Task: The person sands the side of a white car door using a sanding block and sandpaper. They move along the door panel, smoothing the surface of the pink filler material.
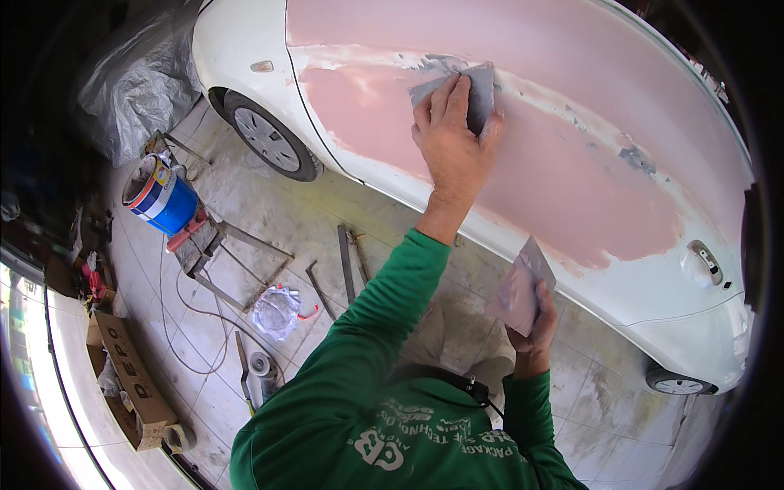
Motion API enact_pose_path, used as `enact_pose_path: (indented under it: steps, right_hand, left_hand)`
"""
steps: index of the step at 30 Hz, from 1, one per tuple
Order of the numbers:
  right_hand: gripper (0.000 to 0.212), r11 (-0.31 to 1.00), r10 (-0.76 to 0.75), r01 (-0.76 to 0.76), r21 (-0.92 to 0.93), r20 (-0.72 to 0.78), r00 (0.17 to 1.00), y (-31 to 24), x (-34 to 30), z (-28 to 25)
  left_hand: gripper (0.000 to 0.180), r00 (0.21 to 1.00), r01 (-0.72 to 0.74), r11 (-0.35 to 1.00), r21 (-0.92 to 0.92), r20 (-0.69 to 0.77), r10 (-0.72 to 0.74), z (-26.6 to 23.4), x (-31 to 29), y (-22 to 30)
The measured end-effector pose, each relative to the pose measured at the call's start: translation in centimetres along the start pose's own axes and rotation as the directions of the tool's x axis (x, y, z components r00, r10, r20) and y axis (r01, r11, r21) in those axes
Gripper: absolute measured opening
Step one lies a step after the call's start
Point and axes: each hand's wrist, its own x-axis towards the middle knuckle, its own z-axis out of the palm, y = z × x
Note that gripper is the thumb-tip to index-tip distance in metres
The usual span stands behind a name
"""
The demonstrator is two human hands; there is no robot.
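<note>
My left hand (457, 151) is closed around a grey putty spreader (482, 94), its fingers pressing it flat on the side of a white car. The door panel (563, 188) there is covered with smooth pink filler, with bare grey patches and a whitish streak along the crease. Lower down and apart from the car, my right hand (535, 327) grips a flat putty board (523, 286) smeared with pink putty. The board is tilted, and part of the fingers is hidden behind it.
A blue paint bucket (167, 200) stands on a metal stand (204, 245) at left, beside the front wheel (265, 135). A crumpled plastic sheet (147, 98), a cardboard box (135, 380), a roll (261, 367), metal bars (347, 261) and a cable lie about the tiled floor.
</note>
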Motion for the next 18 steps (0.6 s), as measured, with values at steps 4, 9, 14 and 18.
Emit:
enact_pose_path:
  steps: [4, 9, 14, 18]
  right_hand:
    - [0.058, 0.998, -0.059, 0.059, 0.027, -0.011, 0.998, -1.3, -0.6, -0.7]
    - [0.056, 0.987, -0.122, 0.13, 0.095, -0.091, 0.988, -2.4, -1.8, -0.6]
    - [0.057, 0.979, -0.199, 0.204, 0.022, -0.136, 0.971, -4.7, -5.6, -3.8]
    - [0.057, 0.879, -0.298, 0.118, -0.463, -0.34, 0.892, -6.3, -9.9, -6.9]
  left_hand:
    - [0.054, 0.893, -0.032, 0.979, -0.202, 0.434, 0.119, -4.9, -2.6, 4.8]
    - [0.053, 0.491, 0.427, 0.771, -0.473, 0.837, 0.242, -9.6, -12.1, 4.1]
    - [0.047, 0.109, 0.993, -0.025, -0.115, 0.978, -0.176, -12.7, -21.8, -5.6]
    - [0.047, 0.138, 0.978, -0.115, -0.172, 0.957, -0.255, -13.6, -20.2, -1.4]
